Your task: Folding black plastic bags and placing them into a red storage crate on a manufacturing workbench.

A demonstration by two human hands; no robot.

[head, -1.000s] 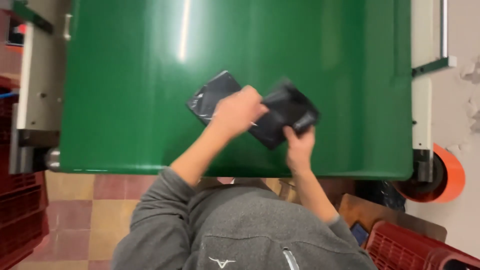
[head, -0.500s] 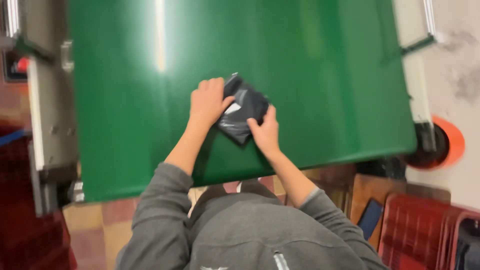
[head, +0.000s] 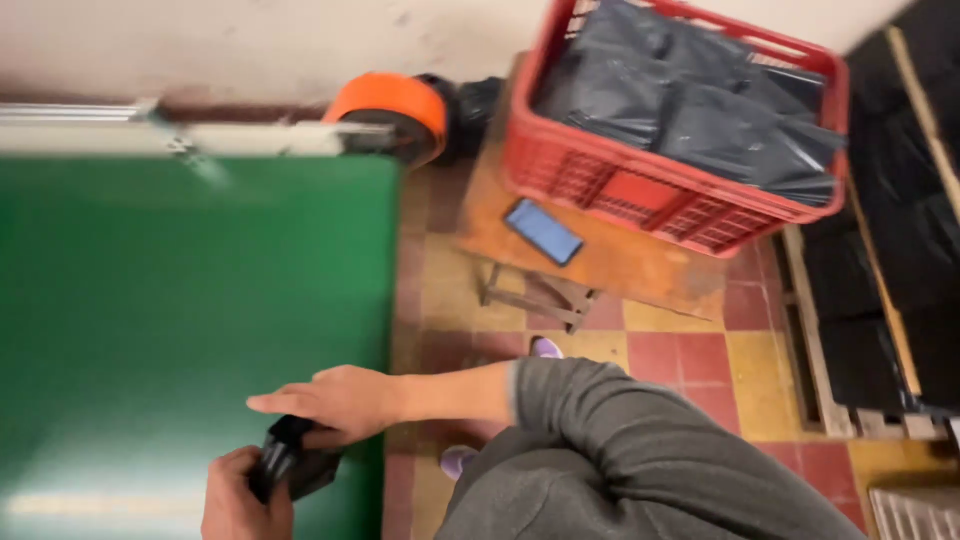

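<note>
The small black package [head: 290, 462] sits at the near right corner of the green counter [head: 190, 300], caught between both hands. The left hand [head: 240, 495] comes up from the bottom edge of the view with its fingers curled around the package's lower left end, gripping it. The right hand [head: 335, 402] reaches in from the right, across the counter's edge, lying flat and fairly wide with fingers pointing left, its palm resting on the package's top. So the package lies just under the right hand and just above the left, with its long axis running roughly from lower left to upper right; both hands touch it, the left one holding it more firmly. To the right, well apart from the counter, a red plastic crate [head: 680, 195] holds a heap of shiny black bags [head: 690, 100] and stands on a worn wooden stool [head: 600, 265], beside a blue-screened phone [head: 544, 231]. More flat black packages [head: 880, 300] are stacked at the far right.
</note>
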